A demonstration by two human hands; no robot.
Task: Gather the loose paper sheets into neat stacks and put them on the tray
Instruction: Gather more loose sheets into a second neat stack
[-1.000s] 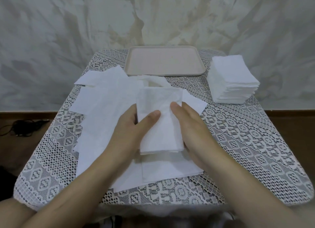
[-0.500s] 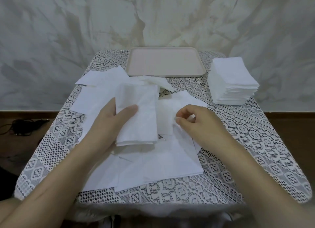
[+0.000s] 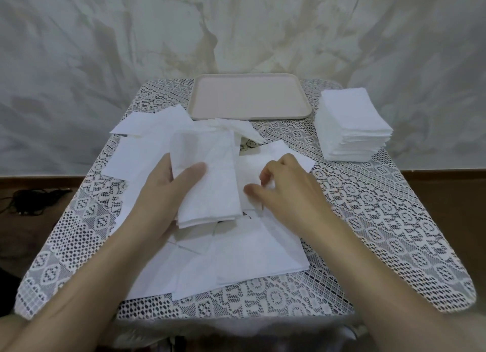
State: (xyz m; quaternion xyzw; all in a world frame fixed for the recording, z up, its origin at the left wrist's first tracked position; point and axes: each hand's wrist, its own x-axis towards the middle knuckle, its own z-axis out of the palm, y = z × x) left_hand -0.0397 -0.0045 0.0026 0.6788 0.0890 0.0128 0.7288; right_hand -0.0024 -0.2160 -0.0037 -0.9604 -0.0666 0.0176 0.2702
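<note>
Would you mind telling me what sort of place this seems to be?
Probably a room at home, though I cannot be sure: a lace-covered table before a marbled wall, with a cable on the floor.

- Tablecloth [image 3: 381, 233]: white openwork lace cloth, rough and matt, covering the table.
- Tray [image 3: 249, 96]: pale pinkish-beige, apparently plastic, smooth with a faint satin sheen.
- Loose paper sheets [image 3: 257, 257]: thin white paper, tissue-like, matt, lightly creased.
- Sheaf [image 3: 210, 172], gripped in the left hand [image 3: 168, 193]: same soft white paper, faintly wrinkled, slightly translucent.
- Single sheet [image 3: 252, 172], pinched by the right hand [image 3: 289, 191]: same matt white paper.
- Stack [image 3: 352, 120]: same paper in many layers, edges soft and uneven.
- Wall [image 3: 105, 49]: marbled grey and beige, matt.
- Floor [image 3: 447, 193]: brown, wood-like, dull.
</note>
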